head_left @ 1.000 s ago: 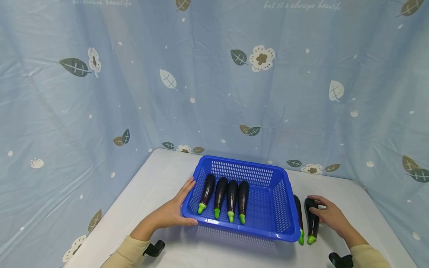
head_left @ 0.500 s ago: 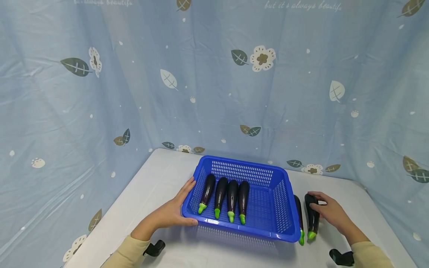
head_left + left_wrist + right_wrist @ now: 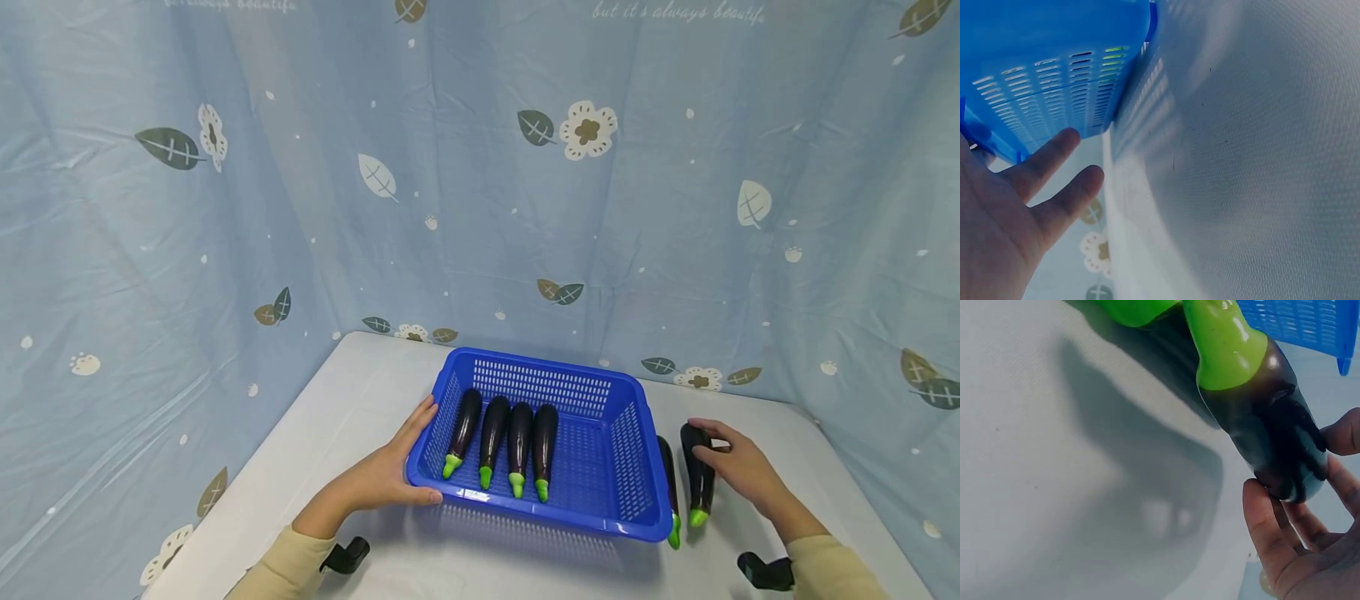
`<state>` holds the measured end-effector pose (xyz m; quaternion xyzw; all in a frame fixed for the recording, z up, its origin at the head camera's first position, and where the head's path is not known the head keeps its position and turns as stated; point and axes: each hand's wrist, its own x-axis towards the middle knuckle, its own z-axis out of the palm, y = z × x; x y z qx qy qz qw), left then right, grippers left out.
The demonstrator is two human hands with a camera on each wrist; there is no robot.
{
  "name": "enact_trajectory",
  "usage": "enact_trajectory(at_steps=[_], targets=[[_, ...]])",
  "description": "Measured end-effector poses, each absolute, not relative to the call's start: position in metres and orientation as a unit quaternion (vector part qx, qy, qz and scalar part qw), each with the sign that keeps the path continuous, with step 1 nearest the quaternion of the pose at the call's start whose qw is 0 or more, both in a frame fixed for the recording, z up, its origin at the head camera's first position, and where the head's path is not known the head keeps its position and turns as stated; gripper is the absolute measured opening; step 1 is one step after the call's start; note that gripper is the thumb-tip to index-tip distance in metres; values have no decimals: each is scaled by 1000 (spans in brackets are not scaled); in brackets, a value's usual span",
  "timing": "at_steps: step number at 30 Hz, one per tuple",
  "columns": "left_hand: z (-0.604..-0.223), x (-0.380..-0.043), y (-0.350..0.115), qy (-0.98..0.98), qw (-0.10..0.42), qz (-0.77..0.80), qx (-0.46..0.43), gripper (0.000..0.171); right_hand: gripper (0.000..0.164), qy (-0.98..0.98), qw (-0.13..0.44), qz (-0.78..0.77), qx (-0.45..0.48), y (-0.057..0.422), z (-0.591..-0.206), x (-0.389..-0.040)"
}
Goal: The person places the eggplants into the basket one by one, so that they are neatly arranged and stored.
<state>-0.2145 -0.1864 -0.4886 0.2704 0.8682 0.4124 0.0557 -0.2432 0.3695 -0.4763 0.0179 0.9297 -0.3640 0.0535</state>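
Observation:
A blue plastic basket [image 3: 585, 442] holds several dark purple eggplants [image 3: 493, 433] with green stem ends, lying side by side in its left half. My left hand [image 3: 378, 479] rests against the basket's front left corner, thumb along the front rim, fingers stretched along the left side. Two straight fingers [image 3: 1063, 200] show beside the slotted wall in the left wrist view. My right hand [image 3: 742, 475] pinches another eggplant [image 3: 1266, 419] near its rounded end, thumb on one side and fingers on the other. One more eggplant [image 3: 670, 487] lies beside the basket's right wall, partly hidden by the rim.
The white table [image 3: 360, 392] bears the basket and the loose eggplants. A blue patterned curtain [image 3: 480, 208] hangs behind it and along the sides. Black camera mounts [image 3: 347, 556] stick out from both wrists.
My right hand and its eggplant have shifted slightly up in the head view, away from me, and the shadow under the stem end now shows apart. My left hand and the basket stay put.

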Motion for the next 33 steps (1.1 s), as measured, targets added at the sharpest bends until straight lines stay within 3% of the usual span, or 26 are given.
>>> enact_trajectory(at_steps=[33], targets=[[-486, -214, -186, 869, 59, 411, 269, 126, 59, 934, 13, -356, -18, 343, -436, -251]])
